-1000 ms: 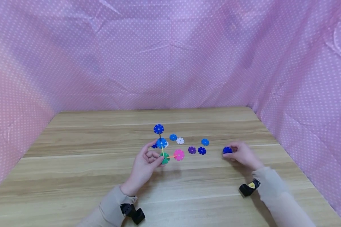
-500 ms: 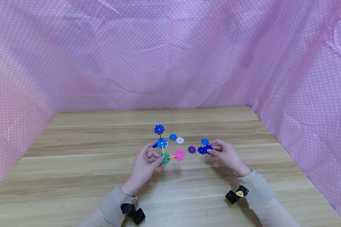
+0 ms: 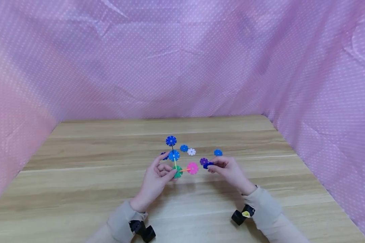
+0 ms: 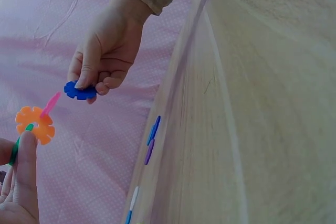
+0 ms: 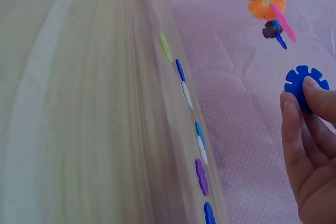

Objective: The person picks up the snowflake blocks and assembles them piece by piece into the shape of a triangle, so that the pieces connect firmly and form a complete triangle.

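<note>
My left hand (image 3: 153,182) pinches a green notched disc (image 3: 178,172), part of a joined chain of plastic snowflake discs. An orange disc (image 5: 260,8) links the green one to a pink disc (image 3: 193,168) on the right. Up from the green runs a thin yellow disc, then a light blue disc (image 3: 174,155), a brown one (image 5: 269,30) and a dark blue disc (image 3: 171,140) on top. Between thumb and fingers, my right hand (image 3: 232,172) holds a loose dark blue disc (image 4: 80,91), tilted and a small gap away from the pink one.
Flat on the wooden table (image 3: 109,141) lie several loose discs: a purple one (image 3: 203,161), a white one (image 3: 191,152), and light blue ones left (image 3: 184,148) and right (image 3: 218,153). A pink dotted cloth (image 3: 182,67) hangs behind the table.
My right hand has carried the dark blue disc leftward from the table's right side to near the pink disc, tilting it. The left hand and its chain have stayed nearly still.
</note>
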Action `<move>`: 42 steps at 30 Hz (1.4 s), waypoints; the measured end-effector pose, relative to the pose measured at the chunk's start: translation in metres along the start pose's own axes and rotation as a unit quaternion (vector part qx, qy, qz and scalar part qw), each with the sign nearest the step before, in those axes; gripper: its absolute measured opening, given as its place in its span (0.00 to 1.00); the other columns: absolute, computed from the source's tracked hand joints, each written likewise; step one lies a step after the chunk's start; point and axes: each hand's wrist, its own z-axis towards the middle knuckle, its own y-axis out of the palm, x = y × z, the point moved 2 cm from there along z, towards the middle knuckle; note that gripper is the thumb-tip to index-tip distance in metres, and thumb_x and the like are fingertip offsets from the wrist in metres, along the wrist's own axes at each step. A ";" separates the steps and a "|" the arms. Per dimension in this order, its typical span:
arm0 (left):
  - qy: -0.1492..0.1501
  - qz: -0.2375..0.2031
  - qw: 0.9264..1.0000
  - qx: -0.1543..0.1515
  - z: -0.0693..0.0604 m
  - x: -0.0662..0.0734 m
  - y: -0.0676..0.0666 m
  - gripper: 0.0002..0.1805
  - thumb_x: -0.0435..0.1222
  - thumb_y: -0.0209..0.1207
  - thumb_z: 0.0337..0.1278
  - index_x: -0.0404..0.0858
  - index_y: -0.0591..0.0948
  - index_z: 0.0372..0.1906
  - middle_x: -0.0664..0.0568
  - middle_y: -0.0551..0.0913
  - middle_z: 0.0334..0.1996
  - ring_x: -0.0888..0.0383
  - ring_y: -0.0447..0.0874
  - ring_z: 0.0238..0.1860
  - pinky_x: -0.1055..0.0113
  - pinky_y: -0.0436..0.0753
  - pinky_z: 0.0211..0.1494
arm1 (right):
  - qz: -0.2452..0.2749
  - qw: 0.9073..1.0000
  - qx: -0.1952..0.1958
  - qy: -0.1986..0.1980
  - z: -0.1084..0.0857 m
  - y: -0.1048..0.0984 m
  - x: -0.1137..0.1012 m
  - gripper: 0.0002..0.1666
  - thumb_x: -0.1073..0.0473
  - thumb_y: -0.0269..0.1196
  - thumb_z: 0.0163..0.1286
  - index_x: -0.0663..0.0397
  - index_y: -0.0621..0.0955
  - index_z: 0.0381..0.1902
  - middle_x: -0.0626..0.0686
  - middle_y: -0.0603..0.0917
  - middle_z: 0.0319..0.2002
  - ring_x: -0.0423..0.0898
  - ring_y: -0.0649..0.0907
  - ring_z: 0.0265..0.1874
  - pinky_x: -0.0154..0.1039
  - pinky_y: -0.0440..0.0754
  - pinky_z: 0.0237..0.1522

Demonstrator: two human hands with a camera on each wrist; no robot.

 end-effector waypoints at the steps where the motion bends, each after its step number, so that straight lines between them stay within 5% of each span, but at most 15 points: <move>1: -0.001 0.001 1.000 0.001 0.000 0.000 0.000 0.34 0.24 0.59 0.56 0.45 0.65 0.67 0.44 0.83 0.32 0.56 0.86 0.31 0.60 0.86 0.42 | 0.006 1.000 -0.003 -0.002 0.000 0.002 -0.002 0.07 0.67 0.62 0.64 0.65 0.83 0.39 0.61 0.86 0.34 0.38 0.83 0.31 0.45 0.85 0.39; 7: 0.011 0.004 1.000 0.001 0.001 0.002 0.000 0.33 0.24 0.59 0.56 0.46 0.65 0.67 0.44 0.83 0.31 0.55 0.85 0.31 0.58 0.86 0.42 | 0.025 0.999 0.004 -0.019 0.001 0.010 -0.010 0.07 0.69 0.62 0.63 0.67 0.83 0.38 0.63 0.85 0.36 0.35 0.83 0.31 0.42 0.86 0.39; 15: 0.018 -0.004 1.000 -0.004 0.001 0.002 0.002 0.33 0.23 0.58 0.57 0.42 0.64 0.67 0.44 0.83 0.31 0.58 0.85 0.29 0.54 0.85 0.42 | -0.012 0.998 0.032 -0.058 0.000 0.013 -0.014 0.06 0.70 0.64 0.60 0.65 0.85 0.36 0.61 0.86 0.37 0.32 0.82 0.32 0.30 0.84 0.36; 33: 0.029 -0.013 0.999 -0.012 -0.001 0.001 0.006 0.34 0.21 0.58 0.55 0.39 0.64 0.68 0.42 0.82 0.32 0.60 0.84 0.29 0.54 0.85 0.43 | -0.016 0.988 0.093 -0.123 -0.003 0.020 -0.011 0.03 0.71 0.66 0.58 0.64 0.85 0.31 0.59 0.87 0.33 0.43 0.85 0.33 0.32 0.85 0.37; 42: 0.009 0.000 1.000 -0.009 -0.001 0.000 0.009 0.36 0.22 0.59 0.54 0.43 0.65 0.68 0.44 0.83 0.30 0.57 0.85 0.29 0.61 0.86 0.40 | -0.026 0.982 0.114 -0.146 -0.005 0.022 -0.010 0.06 0.76 0.66 0.54 0.63 0.85 0.27 0.57 0.87 0.28 0.30 0.81 0.28 0.32 0.84 0.30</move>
